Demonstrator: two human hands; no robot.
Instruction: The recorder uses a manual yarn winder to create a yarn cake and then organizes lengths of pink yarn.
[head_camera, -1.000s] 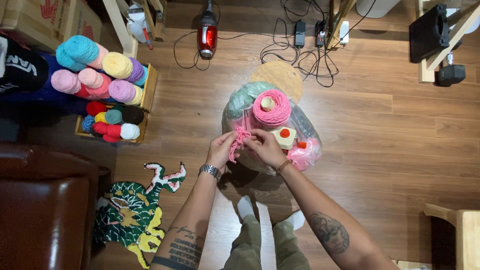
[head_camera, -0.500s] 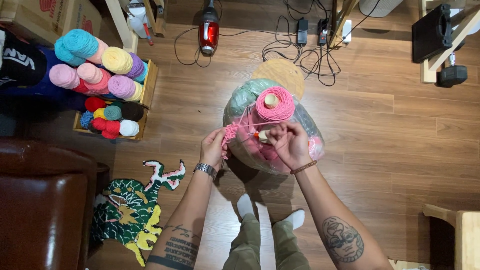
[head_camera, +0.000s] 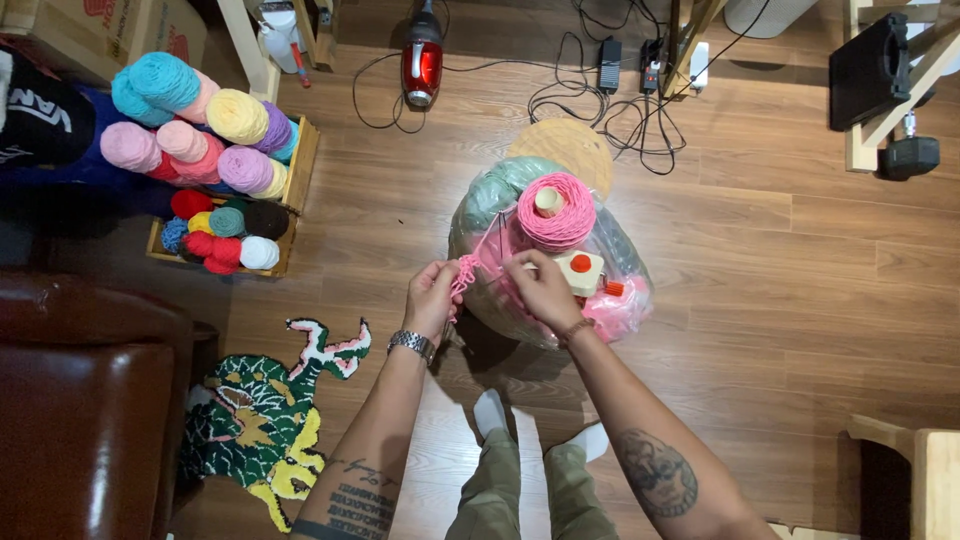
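- We take the big clear plastic bag stuffed with yarn (head_camera: 620, 262) as our landmark; it sits on the brown wooden plank floor (head_camera: 780, 330), right in front of our white-socked feet (head_camera: 490, 410), probably so we can work on it while seated.
- Well to the left of the bag stands the dark brown leather armchair (head_camera: 70, 400), and between the two lies a green, yellow and red dragon-shaped tufted rug (head_camera: 260, 425), flat on the floor.
- Up and left of the bag, a wooden crate (head_camera: 300, 160) holds stacked yarn cones in teal, pink, yellow, purple and red (head_camera: 190, 130), piled so each colour shows.
- Beyond the bag lie a red handheld vacuum (head_camera: 422, 62) and a tangle of black cables with a power strip (head_camera: 610, 90).
- On top of the bag stands a pink yarn cone on a cardboard tube (head_camera: 556, 208), upright, likely so the thread pulls off freely; just beside it sits a cream plastic yarn winder with an orange knob (head_camera: 580, 268).
- Our right hand (head_camera: 545, 290), at the bag's near side, is curled with its fingers pinched on the pink yarn strand (head_camera: 490, 240) that runs up towards the cone.
- Our left hand (head_camera: 432, 300), with a metal wristwatch (head_camera: 412, 345), is closed around a small knotted clump of pink yarn (head_camera: 465, 272) against the bag's left edge, seemingly keeping it taut between the hands.
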